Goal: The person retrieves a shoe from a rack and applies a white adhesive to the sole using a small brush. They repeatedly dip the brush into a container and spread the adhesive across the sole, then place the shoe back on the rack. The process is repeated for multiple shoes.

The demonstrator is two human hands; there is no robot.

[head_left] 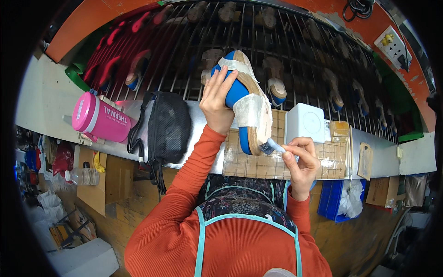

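Note:
My left hand [216, 99] is closed around a blue shoe last that carries a shoe upper with pale strips [253, 111], its tan-edged sole side turned up toward the right. Pinched between the thumb and fingers of my right hand [302, 164] is a small brush [273, 146] with a light handle. Its dark bristles touch the lower end of the shoe, by the edge. Under the shoe lies a taped cardboard sheet [330, 159] on the metal ledge. Beside my right hand stands a white box-shaped container [305, 123] with a round top marking.
Beyond the ledge, several shoes on lasts [277, 87] rest on a rack of metal rods [175, 51], red-lit at left. A pink thermal jug [104, 117] and a black mesh bag [168, 127] stand to my left. A blue crate [330, 203] is below at right.

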